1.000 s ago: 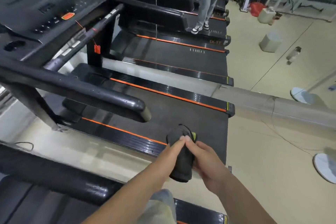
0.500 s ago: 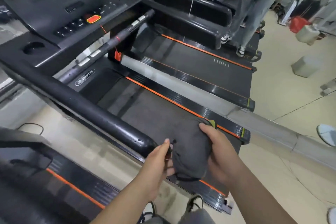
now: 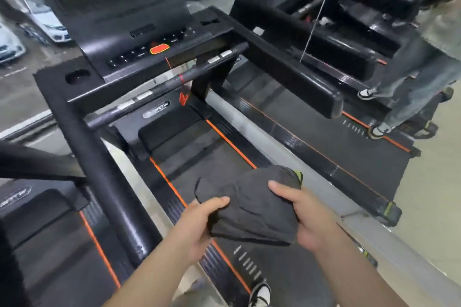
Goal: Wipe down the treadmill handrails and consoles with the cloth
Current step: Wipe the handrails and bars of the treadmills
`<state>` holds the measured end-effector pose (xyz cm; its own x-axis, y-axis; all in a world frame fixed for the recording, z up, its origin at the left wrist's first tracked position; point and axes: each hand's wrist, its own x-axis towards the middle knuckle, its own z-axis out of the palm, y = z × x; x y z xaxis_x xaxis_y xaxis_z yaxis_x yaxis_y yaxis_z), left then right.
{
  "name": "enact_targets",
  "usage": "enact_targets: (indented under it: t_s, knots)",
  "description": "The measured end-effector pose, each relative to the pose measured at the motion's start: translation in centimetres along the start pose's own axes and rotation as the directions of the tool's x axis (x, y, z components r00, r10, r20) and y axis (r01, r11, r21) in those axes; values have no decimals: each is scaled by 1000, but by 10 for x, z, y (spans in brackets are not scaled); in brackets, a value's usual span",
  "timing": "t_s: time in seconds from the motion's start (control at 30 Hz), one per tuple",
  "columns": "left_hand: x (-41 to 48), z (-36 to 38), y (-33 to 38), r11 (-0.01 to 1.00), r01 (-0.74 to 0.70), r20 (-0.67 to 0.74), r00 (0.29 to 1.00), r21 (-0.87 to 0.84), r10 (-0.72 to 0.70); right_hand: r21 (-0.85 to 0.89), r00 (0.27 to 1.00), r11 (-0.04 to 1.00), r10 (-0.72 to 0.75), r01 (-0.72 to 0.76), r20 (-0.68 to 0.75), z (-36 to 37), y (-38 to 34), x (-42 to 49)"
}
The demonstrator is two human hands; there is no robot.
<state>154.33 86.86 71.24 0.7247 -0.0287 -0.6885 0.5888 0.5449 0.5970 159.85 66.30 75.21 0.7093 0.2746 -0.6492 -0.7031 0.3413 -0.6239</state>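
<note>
Head view: dark cloth (image 3: 252, 207) bunched between left hand (image 3: 199, 222) and right hand (image 3: 306, 217), both closed on its edges above belt (image 3: 199, 152), likely refolding for left handrail (image 3: 99, 164).

— Where does the head view sit?
— Above both hands, close, tilted forward and down; beyond their fingertips (image 3: 224, 200) stands the console (image 3: 139, 40).
— Any second view?
— Only this one.
</note>
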Motion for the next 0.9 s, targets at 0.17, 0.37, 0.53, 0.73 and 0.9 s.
enact_targets:
  t_s: [0.17,0.37,0.53,0.73,0.9]
  knots:
    - [1,10,40,990,-123,-194,975,-72,107,-249,998,968,52,-41,41,27,-15,65]
    - [24,-15,104,951,-296,-324,912,-94,252,-541,995,841,36,21,95,88,-25,140]
    - [41,-39,155,909,-366,-398,878,-200,266,-525,952,851,139,27,274,150,-61,173]
    - [50,-63,210,871,-437,-403,856,-226,325,-864,728,488,546,127,415,219,-105,239]
    - [76,-83,240,853,-520,-512,744,-42,428,-881,691,32,606,473,393,276,-132,306]
